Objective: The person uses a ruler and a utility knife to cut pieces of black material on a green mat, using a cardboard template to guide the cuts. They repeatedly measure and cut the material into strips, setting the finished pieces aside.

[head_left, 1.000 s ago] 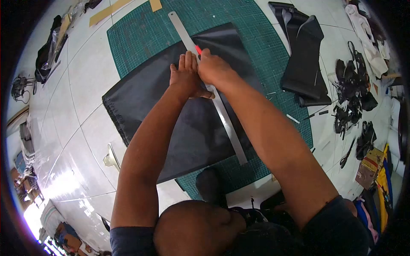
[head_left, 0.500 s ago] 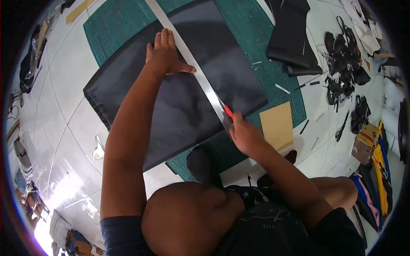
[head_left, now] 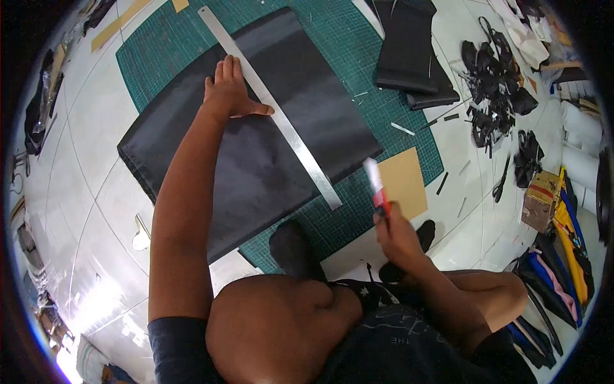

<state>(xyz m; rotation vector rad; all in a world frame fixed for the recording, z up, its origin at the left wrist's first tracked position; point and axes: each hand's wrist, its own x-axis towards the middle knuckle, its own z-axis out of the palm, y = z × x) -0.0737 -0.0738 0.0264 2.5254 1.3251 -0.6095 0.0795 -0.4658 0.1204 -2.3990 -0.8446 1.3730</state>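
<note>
A sheet of black fabric (head_left: 256, 173) lies across a green cutting mat (head_left: 339, 57) on the floor. Over it runs a long steel ruler (head_left: 291, 139), whose near end sticks out past the fabric's edge onto the mat. My left hand (head_left: 231, 95) presses down flat on ruler and fabric, fingers stretched and thumb spread onto the metal. My right hand (head_left: 400, 237) is closed around a red utility knife (head_left: 377, 189). The knife is off the fabric, its blade pointing away from me and blurred, above a tan piece of card (head_left: 403, 182).
Folded black fabric (head_left: 409, 51) lies at the mat's upper right. Beyond it are a heap of black scraps (head_left: 495, 89) and a worn cardboard box (head_left: 540, 198). White strips and dark offcuts are scattered nearby. My feet rest at the mat's near edge.
My right hand has drawn the knife away from the ruler's near end, towards me and to the right. My left hand still presses the ruler. The whole view has shifted slightly.
</note>
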